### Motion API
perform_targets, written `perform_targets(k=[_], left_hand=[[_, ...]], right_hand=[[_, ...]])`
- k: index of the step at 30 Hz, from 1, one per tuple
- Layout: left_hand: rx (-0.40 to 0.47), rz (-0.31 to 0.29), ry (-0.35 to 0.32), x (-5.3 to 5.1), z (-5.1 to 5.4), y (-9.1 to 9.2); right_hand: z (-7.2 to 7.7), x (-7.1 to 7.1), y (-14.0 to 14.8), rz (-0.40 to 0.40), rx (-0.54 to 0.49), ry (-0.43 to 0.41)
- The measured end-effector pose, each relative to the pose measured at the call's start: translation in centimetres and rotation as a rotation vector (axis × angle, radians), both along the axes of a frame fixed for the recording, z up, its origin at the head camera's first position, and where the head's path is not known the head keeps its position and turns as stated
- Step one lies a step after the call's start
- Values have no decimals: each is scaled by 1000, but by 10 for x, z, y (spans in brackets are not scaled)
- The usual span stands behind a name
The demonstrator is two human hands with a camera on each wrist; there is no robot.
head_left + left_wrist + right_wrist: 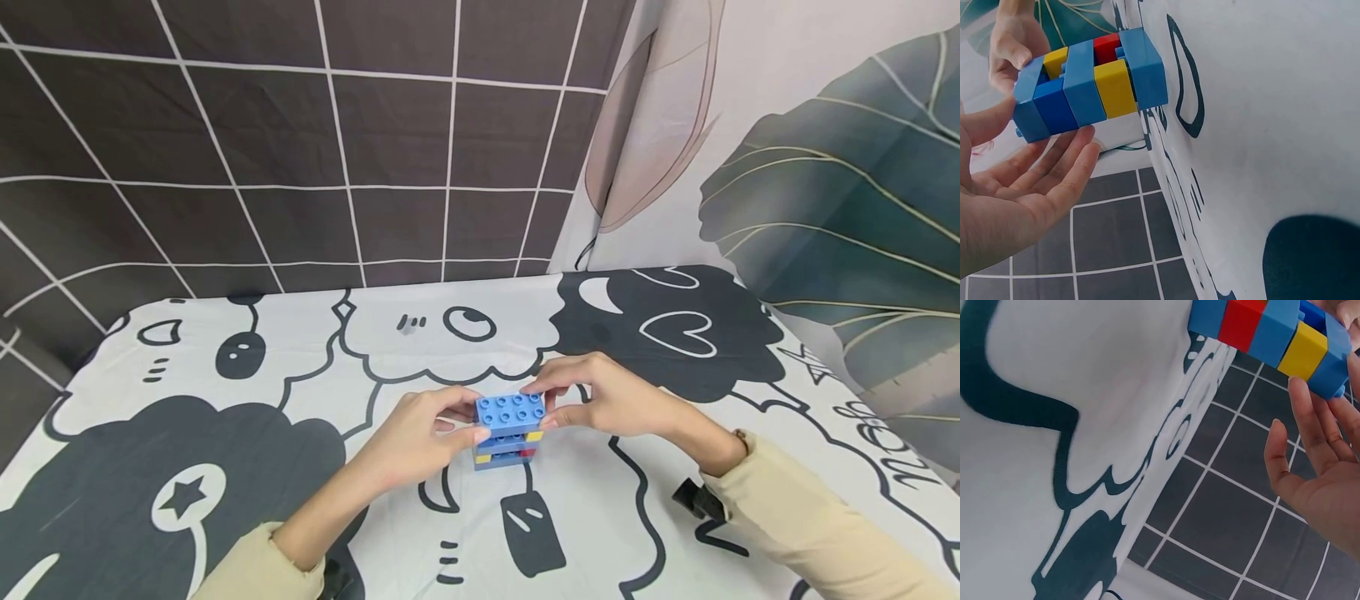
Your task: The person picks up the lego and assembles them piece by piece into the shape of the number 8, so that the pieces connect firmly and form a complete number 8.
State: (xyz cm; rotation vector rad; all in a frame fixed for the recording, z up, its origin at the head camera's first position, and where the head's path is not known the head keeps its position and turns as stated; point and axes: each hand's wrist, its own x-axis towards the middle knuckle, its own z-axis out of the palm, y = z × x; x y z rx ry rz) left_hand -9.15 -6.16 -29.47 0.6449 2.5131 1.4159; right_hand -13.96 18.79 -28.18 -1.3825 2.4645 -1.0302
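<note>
A small tower of studded toy building bricks stands upright in the head view, topped by a blue brick (510,414). Three long blue layers show in the left wrist view, with a yellow brick (1115,89), a red brick (1107,49) and a darker blue brick (1055,105) set between them. My left hand (423,435) pinches the top brick at its left end, thumb in front. On the opposite end, my right hand (603,395) pinches the same top brick between thumb and fingers. The other fingers of both hands extend beside the tower.
A white cloth with black cartoon drawings (412,333) covers the table. Behind it hangs a dark cloth with a white grid (390,133). A leaf-patterned curtain (847,208) stands at the right. A black strap piece (699,500) shows by the right sleeve.
</note>
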Motion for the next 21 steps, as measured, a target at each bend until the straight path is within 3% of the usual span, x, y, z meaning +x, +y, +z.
perform_targets(k=[13,21], left_hand=[[-32,2,21,0,-1,0],[-45,82,79,-1,-2,4]], right_hand=[[-5,5,2,-66,-18,-24],[-4,5,-1,-147,-25,21]])
